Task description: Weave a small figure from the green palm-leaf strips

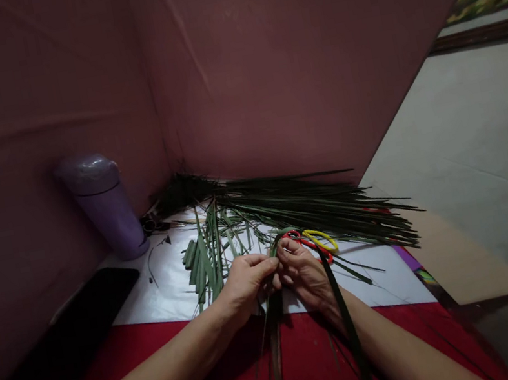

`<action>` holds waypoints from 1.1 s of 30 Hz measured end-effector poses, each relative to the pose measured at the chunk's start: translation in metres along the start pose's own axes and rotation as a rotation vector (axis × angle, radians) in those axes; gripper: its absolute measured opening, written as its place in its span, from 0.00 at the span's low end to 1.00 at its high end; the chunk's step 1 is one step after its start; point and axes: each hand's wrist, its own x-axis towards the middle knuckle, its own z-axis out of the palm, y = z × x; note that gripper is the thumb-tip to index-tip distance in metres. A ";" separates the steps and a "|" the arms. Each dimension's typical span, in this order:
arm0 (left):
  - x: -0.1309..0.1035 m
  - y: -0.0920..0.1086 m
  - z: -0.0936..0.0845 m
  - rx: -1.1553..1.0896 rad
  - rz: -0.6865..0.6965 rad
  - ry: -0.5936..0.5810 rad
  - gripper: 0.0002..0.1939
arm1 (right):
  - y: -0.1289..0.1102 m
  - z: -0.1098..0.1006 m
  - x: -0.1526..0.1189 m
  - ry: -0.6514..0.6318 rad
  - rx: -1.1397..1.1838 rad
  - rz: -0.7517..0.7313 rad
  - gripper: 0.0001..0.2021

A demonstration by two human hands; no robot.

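My left hand (252, 278) and my right hand (301, 270) meet over the near edge of a white sheet, fingertips pinched together on long green leaf strips (341, 305). One strip loops up above the fingers, and the ends hang down toward me over the red surface. How the strips cross between the fingers is hidden. Just beyond my right hand lie scissors with yellow handles (325, 241) and another pair with red handles (307, 241), partly covered by the hand. Left of my left hand are short cut leaf pieces (201, 265).
A large bundle of long leaves (315, 202) stretches along the back wall. A purple tumbler (116, 217) stands at the left, near a dark flat object (88, 311). The white sheet (168, 290) lies on a red surface (165, 356). Brown cardboard (467, 257) is on the right.
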 end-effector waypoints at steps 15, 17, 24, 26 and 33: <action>0.007 0.002 -0.007 0.123 0.052 0.177 0.07 | -0.047 -0.020 0.002 -0.077 0.082 0.180 0.20; 0.007 0.002 -0.008 0.104 0.049 0.195 0.07 | -0.053 -0.020 0.001 -0.087 -0.011 0.155 0.21; 0.007 0.002 -0.009 0.009 0.031 0.170 0.07 | -0.056 -0.015 0.000 0.100 -0.854 -0.239 0.14; 0.007 0.002 -0.009 -0.004 0.030 0.139 0.07 | -0.055 -0.014 -0.002 0.126 -1.089 -0.426 0.09; 0.004 0.000 -0.008 -0.017 -0.049 -0.043 0.11 | -0.061 -0.021 0.001 0.009 -1.551 -0.753 0.15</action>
